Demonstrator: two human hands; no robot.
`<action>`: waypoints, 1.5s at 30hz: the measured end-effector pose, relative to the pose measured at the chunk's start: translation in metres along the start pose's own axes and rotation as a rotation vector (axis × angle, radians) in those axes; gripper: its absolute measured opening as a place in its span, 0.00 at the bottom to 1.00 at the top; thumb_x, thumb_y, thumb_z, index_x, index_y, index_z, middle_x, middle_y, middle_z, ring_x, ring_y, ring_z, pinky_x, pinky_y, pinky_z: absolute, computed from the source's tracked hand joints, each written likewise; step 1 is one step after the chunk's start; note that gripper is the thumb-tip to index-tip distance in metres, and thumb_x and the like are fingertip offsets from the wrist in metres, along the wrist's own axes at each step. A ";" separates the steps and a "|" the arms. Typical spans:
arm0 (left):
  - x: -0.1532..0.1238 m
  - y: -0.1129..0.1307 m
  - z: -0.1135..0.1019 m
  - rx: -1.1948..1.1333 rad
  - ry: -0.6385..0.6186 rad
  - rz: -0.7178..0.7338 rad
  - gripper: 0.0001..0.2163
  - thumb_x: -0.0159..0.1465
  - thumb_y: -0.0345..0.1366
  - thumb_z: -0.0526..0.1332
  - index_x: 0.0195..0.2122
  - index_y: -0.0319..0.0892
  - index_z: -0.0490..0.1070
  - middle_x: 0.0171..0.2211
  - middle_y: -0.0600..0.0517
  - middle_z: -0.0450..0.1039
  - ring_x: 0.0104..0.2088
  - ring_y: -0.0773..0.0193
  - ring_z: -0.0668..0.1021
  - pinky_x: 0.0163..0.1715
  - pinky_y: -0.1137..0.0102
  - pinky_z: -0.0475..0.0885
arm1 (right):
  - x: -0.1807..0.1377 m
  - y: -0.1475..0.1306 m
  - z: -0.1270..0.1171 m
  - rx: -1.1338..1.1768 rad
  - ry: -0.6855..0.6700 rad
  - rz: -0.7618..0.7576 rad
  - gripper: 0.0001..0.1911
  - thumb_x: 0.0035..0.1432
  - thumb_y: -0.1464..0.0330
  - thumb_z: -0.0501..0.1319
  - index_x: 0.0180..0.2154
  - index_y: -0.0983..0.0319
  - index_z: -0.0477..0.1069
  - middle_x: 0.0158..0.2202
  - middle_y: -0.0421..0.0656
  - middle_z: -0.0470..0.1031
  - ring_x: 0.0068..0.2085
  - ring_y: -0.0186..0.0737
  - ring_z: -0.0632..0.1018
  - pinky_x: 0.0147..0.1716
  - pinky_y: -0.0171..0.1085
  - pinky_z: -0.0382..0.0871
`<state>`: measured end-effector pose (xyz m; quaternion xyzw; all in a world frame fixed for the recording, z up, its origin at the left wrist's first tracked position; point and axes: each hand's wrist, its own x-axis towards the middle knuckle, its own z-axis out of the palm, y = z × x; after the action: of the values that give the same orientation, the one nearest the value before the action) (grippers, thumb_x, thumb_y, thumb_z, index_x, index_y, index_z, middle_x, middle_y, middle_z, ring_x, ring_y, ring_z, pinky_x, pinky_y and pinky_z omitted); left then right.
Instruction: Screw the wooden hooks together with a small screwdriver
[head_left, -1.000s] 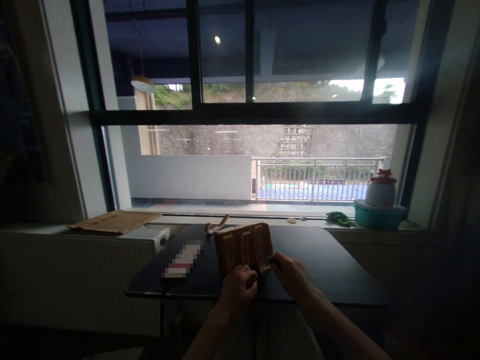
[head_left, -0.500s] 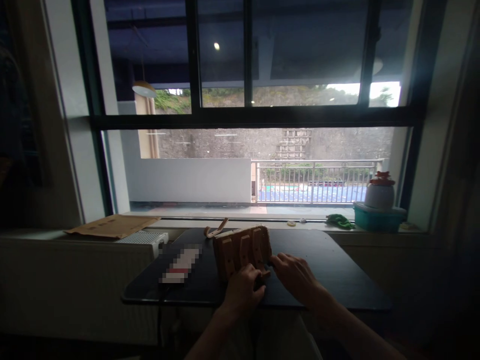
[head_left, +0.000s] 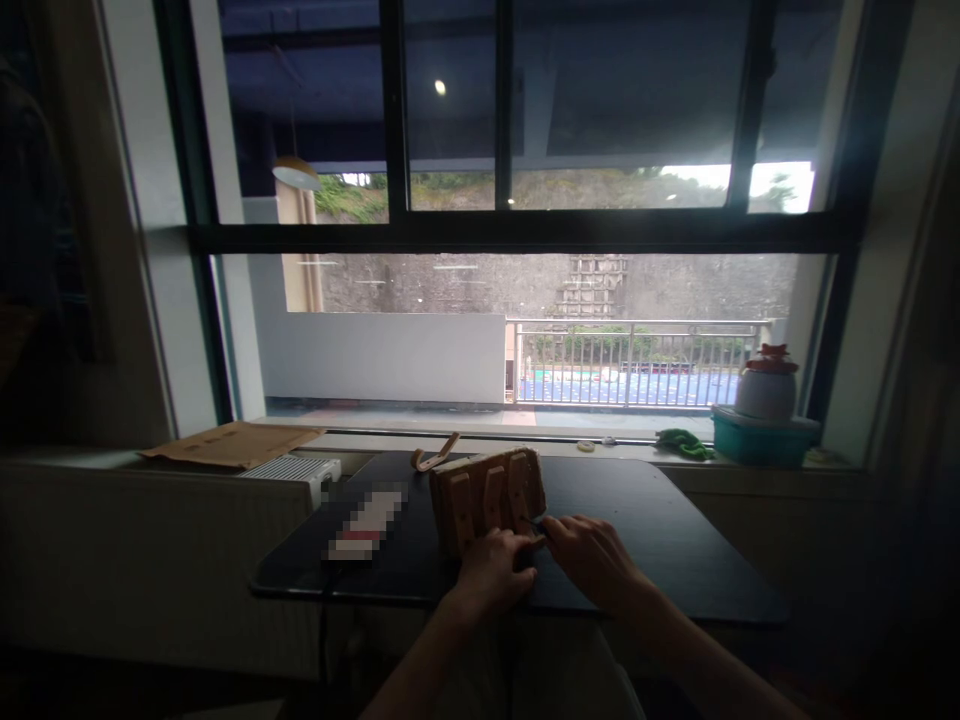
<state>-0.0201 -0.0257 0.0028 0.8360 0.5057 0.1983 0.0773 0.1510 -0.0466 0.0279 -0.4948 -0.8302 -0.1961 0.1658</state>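
On the black table a brown board [head_left: 448, 540] stands tilted, with several wooden hooks [head_left: 493, 497] attached to its face. My left hand [head_left: 493, 575] is closed around the board's lower edge, its fingers by the curled end of the rightmost wooden hook [head_left: 518, 485]. At the board's right side my right hand [head_left: 589, 552] is closed on a thin dark tool [head_left: 538, 525], whose tip points left at that hook; its exact kind is too dark to make out. One loose wooden hook [head_left: 435, 458] lies behind the board.
The black table [head_left: 660, 540] stands against the windowsill. A blurred pale object [head_left: 367, 525] lies at its left. On the sill are a brown envelope [head_left: 232, 443], a green cloth [head_left: 682, 443], a small ring [head_left: 586, 446] and a teal box [head_left: 761, 436] with a white jar [head_left: 765, 393] on top.
The tool in my right hand now shows its tip against the rightmost hook. My left fingers have shifted slightly along the hook's lower end. The whole view has drifted a little.
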 end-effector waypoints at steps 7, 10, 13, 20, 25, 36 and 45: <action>-0.002 -0.003 -0.010 -0.061 -0.039 -0.010 0.15 0.55 0.39 0.57 0.44 0.48 0.74 0.39 0.51 0.76 0.41 0.60 0.75 0.40 0.72 0.67 | -0.002 -0.004 -0.007 0.010 0.005 -0.019 0.07 0.59 0.75 0.55 0.36 0.61 0.70 0.30 0.42 0.76 0.32 0.37 0.76 0.27 0.31 0.60; -0.003 -0.003 -0.012 -0.072 -0.043 -0.009 0.15 0.55 0.38 0.57 0.42 0.47 0.75 0.38 0.51 0.76 0.41 0.60 0.76 0.40 0.72 0.67 | -0.001 -0.006 -0.007 0.021 -0.001 -0.018 0.07 0.59 0.75 0.55 0.36 0.61 0.70 0.30 0.41 0.76 0.32 0.37 0.76 0.26 0.31 0.59; -0.004 -0.002 -0.012 -0.075 -0.040 -0.012 0.14 0.55 0.38 0.57 0.42 0.47 0.75 0.39 0.51 0.76 0.41 0.59 0.75 0.40 0.71 0.67 | 0.000 -0.006 -0.007 0.031 -0.005 -0.004 0.07 0.59 0.74 0.54 0.36 0.60 0.70 0.30 0.41 0.77 0.33 0.37 0.77 0.26 0.31 0.59; -0.004 -0.004 -0.010 -0.071 -0.029 -0.008 0.14 0.55 0.39 0.58 0.42 0.48 0.75 0.39 0.51 0.76 0.43 0.58 0.74 0.40 0.70 0.67 | -0.002 -0.003 -0.003 0.038 -0.033 0.029 0.09 0.62 0.72 0.51 0.36 0.60 0.69 0.28 0.42 0.78 0.31 0.37 0.78 0.26 0.32 0.59; -0.003 -0.005 -0.010 -0.071 -0.033 0.001 0.14 0.55 0.39 0.58 0.42 0.47 0.75 0.39 0.51 0.76 0.42 0.58 0.74 0.40 0.70 0.67 | -0.005 -0.003 0.000 0.046 -0.042 0.041 0.10 0.63 0.70 0.50 0.37 0.59 0.69 0.29 0.42 0.78 0.31 0.38 0.78 0.26 0.32 0.60; -0.004 -0.004 -0.010 -0.065 -0.033 0.000 0.15 0.55 0.39 0.58 0.44 0.47 0.74 0.41 0.51 0.75 0.44 0.59 0.74 0.42 0.70 0.66 | -0.002 -0.007 -0.001 0.058 -0.044 0.064 0.10 0.61 0.71 0.50 0.36 0.60 0.70 0.30 0.43 0.78 0.32 0.40 0.78 0.26 0.33 0.61; -0.004 -0.003 -0.010 -0.053 -0.038 -0.020 0.15 0.55 0.38 0.59 0.44 0.48 0.74 0.41 0.52 0.75 0.44 0.59 0.74 0.42 0.71 0.66 | 0.000 -0.007 0.001 0.062 -0.041 0.083 0.11 0.62 0.71 0.49 0.34 0.59 0.69 0.30 0.43 0.78 0.31 0.39 0.78 0.26 0.33 0.60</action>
<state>-0.0286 -0.0286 0.0095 0.8321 0.5072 0.1950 0.1110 0.1449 -0.0495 0.0258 -0.5272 -0.8179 -0.1531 0.1723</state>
